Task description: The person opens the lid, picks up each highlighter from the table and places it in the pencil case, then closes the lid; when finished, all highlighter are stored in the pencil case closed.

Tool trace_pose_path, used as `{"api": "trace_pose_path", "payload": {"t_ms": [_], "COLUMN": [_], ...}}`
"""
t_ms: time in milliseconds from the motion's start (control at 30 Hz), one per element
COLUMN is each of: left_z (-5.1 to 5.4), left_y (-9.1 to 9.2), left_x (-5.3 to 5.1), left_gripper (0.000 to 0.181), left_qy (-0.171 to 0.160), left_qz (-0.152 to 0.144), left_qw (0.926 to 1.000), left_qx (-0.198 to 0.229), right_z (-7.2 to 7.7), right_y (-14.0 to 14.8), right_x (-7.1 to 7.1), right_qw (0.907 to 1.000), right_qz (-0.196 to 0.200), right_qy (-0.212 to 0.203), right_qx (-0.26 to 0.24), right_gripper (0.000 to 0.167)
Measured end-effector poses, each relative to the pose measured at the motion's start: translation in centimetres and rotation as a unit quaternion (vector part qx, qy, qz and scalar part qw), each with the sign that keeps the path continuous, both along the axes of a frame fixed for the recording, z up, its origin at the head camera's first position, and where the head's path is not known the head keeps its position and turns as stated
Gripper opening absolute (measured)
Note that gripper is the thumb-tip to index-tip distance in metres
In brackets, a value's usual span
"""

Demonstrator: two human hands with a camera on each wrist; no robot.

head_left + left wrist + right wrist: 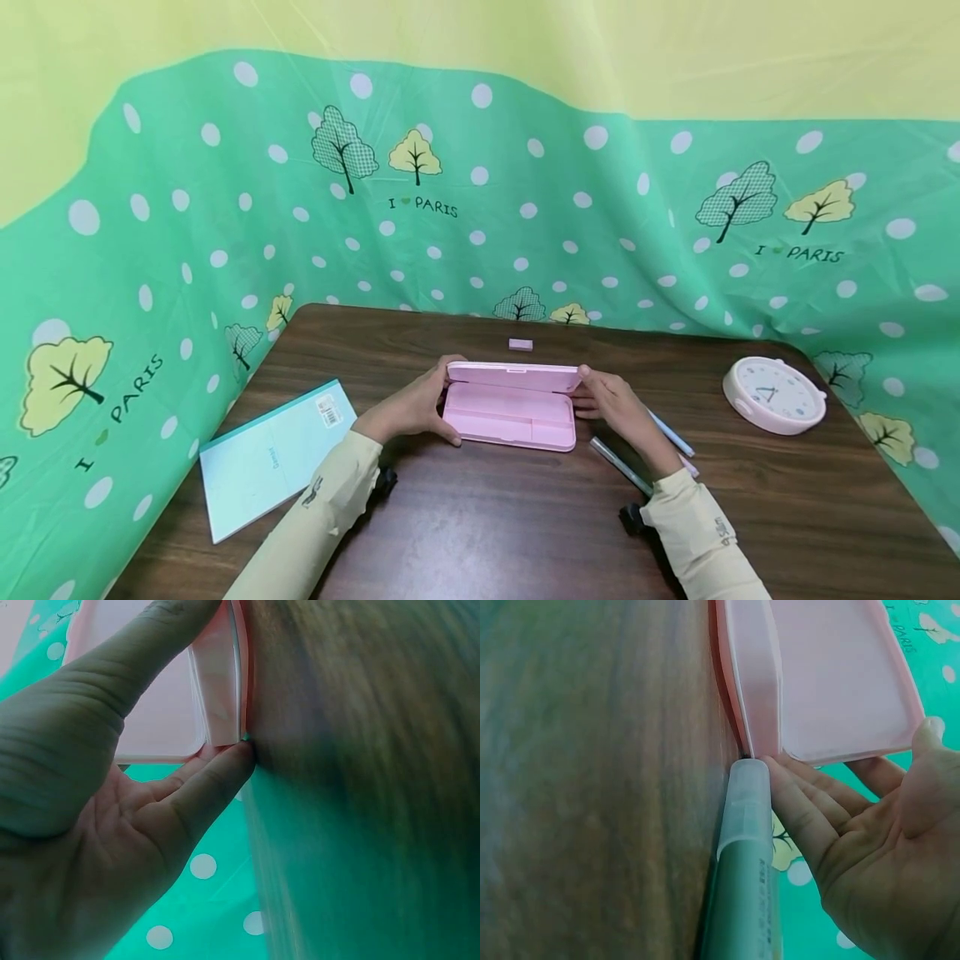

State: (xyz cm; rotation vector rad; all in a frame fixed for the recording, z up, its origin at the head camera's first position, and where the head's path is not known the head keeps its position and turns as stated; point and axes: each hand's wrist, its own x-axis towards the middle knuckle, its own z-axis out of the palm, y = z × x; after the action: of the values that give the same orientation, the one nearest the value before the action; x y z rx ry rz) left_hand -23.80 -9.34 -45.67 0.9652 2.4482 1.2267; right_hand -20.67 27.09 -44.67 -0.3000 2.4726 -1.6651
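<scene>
A pink pencil case (510,402) lies on the brown table with its lid (517,377) raised; its compartments hold nothing visible. My left hand (416,406) grips the case's left end, thumb at the front corner. In the left wrist view, that hand (82,847) has its fingertips by the hinge side of the case (161,712). My right hand (617,406) holds the lid's right end, thumb on its upper edge. The right wrist view shows those fingers behind the lid (840,675), beside a green marker (742,900) with a clear cap.
Beyond the case lies a small purple block (521,344). A blue pen (672,435) and a purple pen (688,467) lie partly behind the right forearm. To the left is a pale blue notebook (277,458); a round white clock (776,394) lies at the right. Patterned cloth (480,217) surrounds the table.
</scene>
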Motion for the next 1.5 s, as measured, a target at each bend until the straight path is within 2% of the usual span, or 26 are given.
{"api": "trace_pose_path", "payload": {"t_ms": [67, 133, 267, 300, 367, 433, 500, 533, 600, 633, 700, 733, 767, 933, 1067, 1100, 1167, 1233, 1300, 1333, 1433, 1467, 1500], "left_z": [-0.4, -0.3, -0.3, 0.1, -1.1, -1.2, -1.4, -1.9, -1.0, -1.5, -1.9, -1.9, -1.4, -1.4, -3.7, -3.6, -4.2, -3.8, -2.7, -2.7, -1.2, -1.7, -1.5], "left_y": [-0.1, -0.1, -0.2, -0.1, -0.3, -0.4, -0.4, -0.5, -0.4, -0.5, -0.6, -0.6, -0.5, -0.3, -0.6, -0.5, -0.6, -0.6, -0.5, -0.6, -0.4, -0.4, -0.3], "left_x": [-0.2, -0.2, -0.1, 0.1, -0.5, -0.7, -0.9, -1.2, -0.7, -0.9, -1.0, -1.0, -0.7, -0.8, -2.2, -2.2, -2.5, -2.2, -1.6, -1.5, -0.6, -1.0, -0.8], "left_gripper": [0.122, 0.127, 0.148, 0.154, 0.161, 0.167, 0.169, 0.168, 0.171, 0.17, 0.17, 0.17, 0.171, 0.172, 0.175, 0.176, 0.176, 0.175, 0.173, 0.17, 0.166, 0.167, 0.167], "left_qy": [0.01, 0.009, -0.004, -0.016, 0.001, 0.007, 0.009, 0.021, 0.009, 0.019, 0.029, 0.03, 0.02, 0.013, 0.031, 0.024, 0.027, 0.025, 0.023, 0.031, 0.018, 0.014, 0.011], "left_qz": [-0.003, -0.003, 0.003, 0.006, 0.005, 0.004, 0.004, 0.001, 0.004, 0.004, 0.005, 0.006, 0.009, 0.008, 0.012, 0.014, 0.017, 0.015, 0.007, 0.001, -0.002, -0.003, -0.001], "left_qw": [0.9999, 0.9999, 1.0, 0.9999, 1.0, 1.0, 0.9999, 0.9998, 0.9999, 0.9998, 0.9996, 0.9995, 0.9998, 0.9999, 0.9994, 0.9996, 0.9995, 0.9996, 0.9997, 0.9995, 0.9998, 0.9999, 0.9999], "left_qx": [0.003, 0.005, 0.002, 0.002, -0.003, 0.002, 0.005, 0.005, 0.01, 0.005, 0.0, -0.002, -0.002, 0.004, -0.004, -0.003, -0.004, 0.001, 0.007, 0.011, 0.002, 0.004, 0.0], "right_z": [-0.1, -0.1, -0.3, -0.3, -0.3, -0.3, -0.3, -0.3, -0.2, -0.3, -0.3, -0.4, -0.4, -0.4, -0.6, -0.6, -0.8, -0.9, -0.9, -0.9, -0.9, -0.9, -1.0], "right_y": [-0.1, -0.2, -0.5, -0.6, -0.6, -0.6, -0.6, -0.6, -0.7, -0.7, -0.7, -0.7, -0.8, -0.8, -0.8, -0.8, -0.8, -0.8, -0.8, -0.9, -0.9, -0.9, -0.9], "right_x": [0.0, 0.0, 0.0, 0.0, -0.1, -0.1, -0.1, -0.2, -0.2, -0.2, -0.1, -0.1, -0.1, -0.1, -0.2, -0.2, -0.3, -0.4, -0.5, -0.5, -0.5, -0.4, -0.4], "right_qw": [1.0, 0.9997, 0.9988, 0.9986, 0.998, 0.9978, 0.9979, 0.9978, 0.9977, 0.9975, 0.9971, 0.9968, 0.9967, 0.9961, 0.9957, 0.9955, 0.9951, 0.9946, 0.9944, 0.9942, 0.9936, 0.9935, 0.9932], "right_qz": [-0.009, -0.022, -0.045, -0.048, -0.053, -0.057, -0.057, -0.061, -0.066, -0.069, -0.076, -0.079, -0.081, -0.088, -0.093, -0.094, -0.096, -0.1, -0.099, -0.1, -0.104, -0.104, -0.106], "right_qy": [-0.002, -0.002, 0.008, 0.011, 0.014, 0.014, 0.014, 0.013, 0.011, 0.01, 0.006, 0.004, 0.002, 0.002, 0.005, 0.006, 0.008, 0.012, 0.016, 0.017, 0.019, 0.02, 0.019], "right_qx": [0.001, -0.001, 0.016, 0.021, 0.031, 0.031, 0.028, 0.025, 0.016, 0.012, 0.005, 0.002, 0.0, 0.001, 0.008, 0.011, 0.019, 0.026, 0.032, 0.034, 0.04, 0.043, 0.044], "right_gripper": [0.065, 0.065, 0.067, 0.068, 0.069, 0.07, 0.071, 0.071, 0.071, 0.07, 0.068, 0.068, 0.067, 0.066, 0.063, 0.063, 0.061, 0.059, 0.057, 0.056, 0.053, 0.053, 0.052]}}
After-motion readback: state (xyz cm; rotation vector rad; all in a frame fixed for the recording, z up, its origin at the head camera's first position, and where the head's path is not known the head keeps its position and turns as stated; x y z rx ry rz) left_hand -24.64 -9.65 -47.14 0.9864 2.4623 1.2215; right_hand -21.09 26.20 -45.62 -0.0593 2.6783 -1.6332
